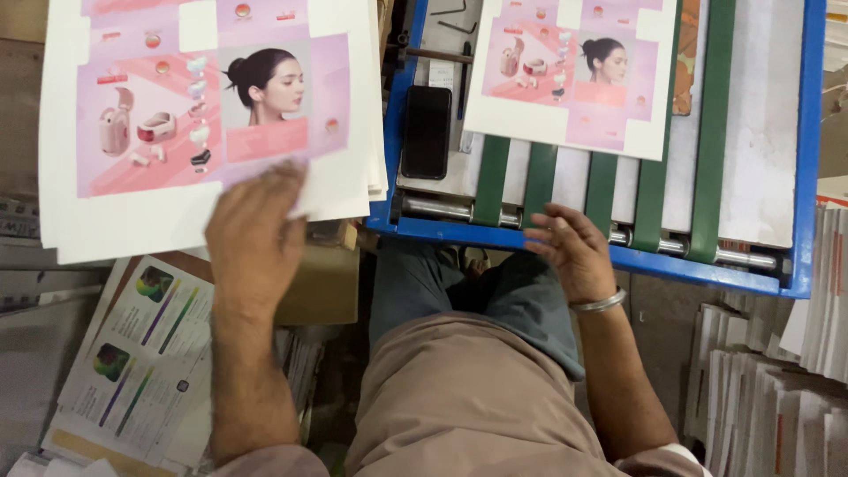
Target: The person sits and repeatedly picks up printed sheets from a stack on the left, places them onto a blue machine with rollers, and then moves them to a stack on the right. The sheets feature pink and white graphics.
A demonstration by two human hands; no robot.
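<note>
At 10 o'clock, left hand (256,234) lies flat, fingers spread, on the printed sheet stack (208,115). Right hand (574,247), fingers loose and holding nothing, rests at the blue feeder tray (808,159); another printed sheet (574,75) sits at 1 o'clock on green belts (711,132).

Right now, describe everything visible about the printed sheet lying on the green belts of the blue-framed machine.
The white printed card sheet lies flat on the green conveyor belts inside the blue metal frame, turned slightly askew. Its print is a pink and lilac box layout with small product images and a portrait panel, bordered by bare white margins. Its top edge runs out of view. A black phone lies apart to its left. The right hand rests at the frame's near edge, not touching the sheet.
</note>
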